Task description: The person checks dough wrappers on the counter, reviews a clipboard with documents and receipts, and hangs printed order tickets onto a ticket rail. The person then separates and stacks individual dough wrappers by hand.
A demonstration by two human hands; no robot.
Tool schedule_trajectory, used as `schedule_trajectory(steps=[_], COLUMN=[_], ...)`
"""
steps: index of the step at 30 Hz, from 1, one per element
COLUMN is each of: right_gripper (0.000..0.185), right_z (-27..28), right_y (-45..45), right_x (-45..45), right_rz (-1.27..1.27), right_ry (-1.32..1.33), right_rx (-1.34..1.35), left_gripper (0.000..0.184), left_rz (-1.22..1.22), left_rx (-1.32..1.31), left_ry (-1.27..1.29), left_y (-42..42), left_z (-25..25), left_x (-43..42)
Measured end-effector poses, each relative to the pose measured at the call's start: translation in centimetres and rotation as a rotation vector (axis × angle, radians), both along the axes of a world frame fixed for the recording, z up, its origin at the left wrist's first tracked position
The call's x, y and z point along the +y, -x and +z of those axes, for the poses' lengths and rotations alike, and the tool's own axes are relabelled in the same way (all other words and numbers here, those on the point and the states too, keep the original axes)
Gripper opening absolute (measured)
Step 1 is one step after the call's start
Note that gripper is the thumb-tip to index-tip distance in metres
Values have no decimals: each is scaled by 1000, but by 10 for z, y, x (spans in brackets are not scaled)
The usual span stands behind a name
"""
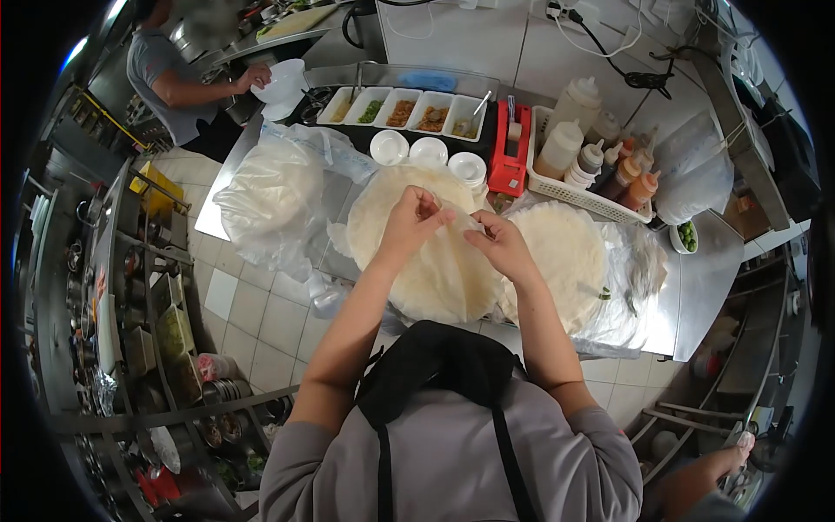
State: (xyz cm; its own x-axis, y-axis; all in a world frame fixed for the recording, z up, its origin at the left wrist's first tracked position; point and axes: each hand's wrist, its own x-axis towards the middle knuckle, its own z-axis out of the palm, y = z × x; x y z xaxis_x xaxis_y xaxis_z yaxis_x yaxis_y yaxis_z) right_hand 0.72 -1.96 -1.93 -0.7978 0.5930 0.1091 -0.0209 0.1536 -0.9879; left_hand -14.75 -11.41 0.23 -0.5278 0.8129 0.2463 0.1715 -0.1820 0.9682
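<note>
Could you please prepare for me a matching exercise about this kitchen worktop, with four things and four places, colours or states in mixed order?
Things:
1. Left hand and right hand
2. Tape dispenser
3. Squeeze bottles
4. Food containers

Descriptions:
A. Standing in a pale basket
B. White, side by side in one row
C. Pinching a thin pale sheet
D. Bright red

Right pairs: 1-C, 2-D, 3-A, 4-B
</note>
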Motion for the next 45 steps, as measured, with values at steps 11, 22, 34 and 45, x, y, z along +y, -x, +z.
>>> schedule_trajectory(steps=[11, 22, 34, 45], right_gripper=[14, 17, 14, 9], right_z=[58, 51, 67, 90], right_y=[6, 12, 40, 60], right_x=[-27, -26, -20, -67], right_rz=[-121, -303, -257, -136], right_ry=[-371, -494, -246, -384], right_rx=[-125, -150, -98, 35], left_gripper=[18, 20, 13, 27], left_rz=[103, 295, 363, 220], left_rx=[301, 137, -238, 283], left_ry=[-19, -99, -267, 111], left_y=[3, -7, -3, 37], left_z=[2, -20, -14, 33], left_x=[-10, -10, -31, -66])
